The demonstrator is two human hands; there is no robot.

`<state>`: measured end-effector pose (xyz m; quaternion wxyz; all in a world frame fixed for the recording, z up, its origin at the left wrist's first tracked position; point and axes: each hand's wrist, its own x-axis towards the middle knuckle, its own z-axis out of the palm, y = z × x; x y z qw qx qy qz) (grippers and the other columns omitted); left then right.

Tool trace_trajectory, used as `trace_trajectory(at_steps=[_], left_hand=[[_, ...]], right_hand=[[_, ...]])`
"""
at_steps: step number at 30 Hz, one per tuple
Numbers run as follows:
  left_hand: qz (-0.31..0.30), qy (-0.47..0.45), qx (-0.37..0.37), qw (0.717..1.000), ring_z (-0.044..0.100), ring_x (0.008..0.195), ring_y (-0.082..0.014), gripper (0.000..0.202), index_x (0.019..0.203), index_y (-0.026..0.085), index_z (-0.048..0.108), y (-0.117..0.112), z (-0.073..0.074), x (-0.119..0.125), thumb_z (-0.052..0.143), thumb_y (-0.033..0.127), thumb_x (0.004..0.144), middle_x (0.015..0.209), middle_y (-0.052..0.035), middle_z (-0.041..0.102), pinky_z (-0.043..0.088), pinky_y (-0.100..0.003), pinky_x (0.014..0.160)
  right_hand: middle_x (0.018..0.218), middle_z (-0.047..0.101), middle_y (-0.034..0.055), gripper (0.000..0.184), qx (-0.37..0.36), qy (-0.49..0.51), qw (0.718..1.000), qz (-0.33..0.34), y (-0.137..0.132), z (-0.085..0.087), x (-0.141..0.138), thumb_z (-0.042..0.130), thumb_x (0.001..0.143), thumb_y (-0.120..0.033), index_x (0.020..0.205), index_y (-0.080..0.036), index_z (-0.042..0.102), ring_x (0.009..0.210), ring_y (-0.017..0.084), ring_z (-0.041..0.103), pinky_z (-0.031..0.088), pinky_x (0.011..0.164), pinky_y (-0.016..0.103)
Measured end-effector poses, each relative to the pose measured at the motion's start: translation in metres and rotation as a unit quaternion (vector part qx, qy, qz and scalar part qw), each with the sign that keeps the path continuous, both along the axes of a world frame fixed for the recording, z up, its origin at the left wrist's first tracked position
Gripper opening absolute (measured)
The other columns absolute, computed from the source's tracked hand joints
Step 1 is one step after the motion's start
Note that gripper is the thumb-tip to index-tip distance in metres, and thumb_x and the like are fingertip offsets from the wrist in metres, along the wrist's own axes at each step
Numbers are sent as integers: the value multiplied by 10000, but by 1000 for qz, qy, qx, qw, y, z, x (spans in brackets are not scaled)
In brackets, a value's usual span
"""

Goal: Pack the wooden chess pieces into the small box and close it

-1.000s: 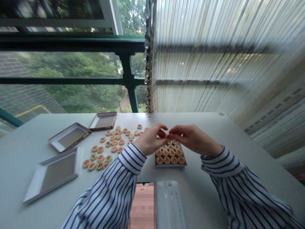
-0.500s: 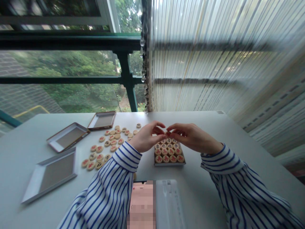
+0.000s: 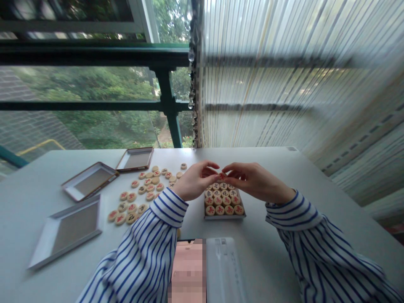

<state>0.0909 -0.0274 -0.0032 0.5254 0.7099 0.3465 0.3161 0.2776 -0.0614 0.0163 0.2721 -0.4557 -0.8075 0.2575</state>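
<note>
Between my two hands is a round Chinese chess piece (image 3: 222, 176) with a red character, its face turned toward me. My left hand (image 3: 199, 180) and my right hand (image 3: 252, 181) both have their fingertips closed on it, one from each side. Just below sits a shallow box (image 3: 224, 217) holding rows of chess pieces, red characters in the near rows and dark ones farther back. My fingers cover its far edge. To the left, many loose wooden pieces (image 3: 150, 188) lie scattered, some face down.
Three shallow trays stand on the left: a white one (image 3: 97, 227) nearest, a brown-edged one (image 3: 91, 196) behind it, another (image 3: 138, 170) farther back. A clear plastic case (image 3: 224, 269) and a pink object (image 3: 187, 269) lie at the near edge. Strip curtains hang beyond the table.
The piece between my fingertips has turned, so its red character now shows more fully. My hands have otherwise stayed almost in place.
</note>
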Motion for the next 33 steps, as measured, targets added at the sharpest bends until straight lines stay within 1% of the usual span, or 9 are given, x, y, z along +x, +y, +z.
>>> trace_trajectory(at_steps=[7, 12, 19, 26, 33], left_hand=[[5, -2, -9, 1000, 619, 817, -177, 305, 990, 87, 513, -1, 1, 1, 599, 228, 734, 876, -116, 649, 476, -336, 756], [15, 7, -16, 1000, 615, 822, -174, 285, 963, 90, 532, -1, 1, 2, 600, 247, 735, 862, -109, 655, 471, -315, 737], [25, 15, -26, 999, 607, 739, -151, 248, 947, 94, 538, -2, 3, 3, 580, 239, 750, 775, -78, 651, 463, -294, 682], [22, 30, -14, 999, 601, 733, -150, 263, 957, 94, 538, -1, 1, 3, 576, 255, 752, 783, -82, 649, 459, -284, 658], [17, 25, -22, 999, 609, 772, -159, 253, 951, 99, 531, -1, -2, 4, 577, 245, 749, 836, -98, 659, 471, -312, 707]], right_hand=[[774, 667, 27, 255, -5, -8, 1000, -5, 1, -2, 1, 513, 797, -322, 997, -183, 589, 668, 111, 605, 464, 612, 242], [771, 667, 25, 231, 11, -38, 999, -10, 0, 0, 1, 520, 791, -327, 958, -189, 598, 653, 110, 600, 457, 591, 233], [758, 662, 8, 238, 16, -46, 999, 10, 0, 0, 0, 519, 792, -302, 994, -194, 580, 641, 96, 592, 451, 599, 229], [755, 660, 14, 236, 17, -56, 998, 3, 0, 0, 0, 523, 790, -313, 979, -189, 591, 645, 100, 588, 446, 597, 232], [772, 656, 16, 226, 65, -100, 993, 8, 0, -1, 1, 509, 797, -319, 961, -197, 604, 652, 104, 574, 435, 614, 239]])
